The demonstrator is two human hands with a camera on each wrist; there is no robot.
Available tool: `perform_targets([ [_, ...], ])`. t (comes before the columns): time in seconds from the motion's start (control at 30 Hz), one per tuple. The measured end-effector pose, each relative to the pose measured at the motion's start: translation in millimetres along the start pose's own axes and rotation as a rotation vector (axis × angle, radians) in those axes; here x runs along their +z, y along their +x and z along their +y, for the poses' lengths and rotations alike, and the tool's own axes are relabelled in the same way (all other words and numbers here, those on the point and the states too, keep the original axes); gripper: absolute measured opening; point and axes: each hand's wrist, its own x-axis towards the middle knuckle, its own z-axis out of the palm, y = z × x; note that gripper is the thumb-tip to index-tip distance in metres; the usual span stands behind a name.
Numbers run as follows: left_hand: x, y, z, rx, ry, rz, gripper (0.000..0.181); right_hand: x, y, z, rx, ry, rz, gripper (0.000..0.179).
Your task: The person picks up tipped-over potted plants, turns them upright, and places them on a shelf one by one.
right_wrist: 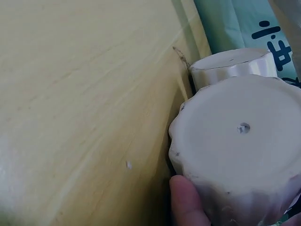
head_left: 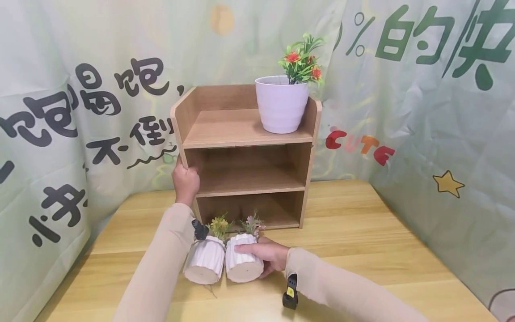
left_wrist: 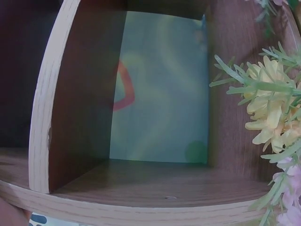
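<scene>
My left hand (head_left: 186, 181) grips the front edge of the left side panel of a small wooden shelf (head_left: 249, 192). In the left wrist view, the shelf's compartments (left_wrist: 160, 183) fill most of the picture, and only a sliver of that hand shows. My right hand (head_left: 270, 255) holds a white fluted pot (head_left: 243, 259) with pink flowers (head_left: 252, 225), tipped so that its base (right_wrist: 235, 141) faces me. Beside it, a matching white pot (head_left: 204, 260) with yellow flowers (head_left: 220, 227) is tipped the same way, its base also towards me.
A larger white planter (head_left: 281, 105) with red flowers (head_left: 292, 57) stands at the right of the shelf's top level. Beneath everything is a light wooden table (head_left: 362, 250). Printed curtains (head_left: 426, 125) hang behind the table and along both sides.
</scene>
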Motion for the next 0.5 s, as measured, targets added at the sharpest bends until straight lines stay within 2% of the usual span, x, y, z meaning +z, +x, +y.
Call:
perform_targets([
  [0.2, 3.0, 1.8, 1.3, 0.018, -0.002, 0.007, 0.054, -2.2, 1.2, -1.2, 0.003, 0.010, 0.031, 0.044],
  [0.5, 0.5, -0.2, 0.7, 0.008, -0.005, 0.005, 0.052, -0.1, 2.5, 1.1, -0.016, 0.022, 0.020, 0.042],
])
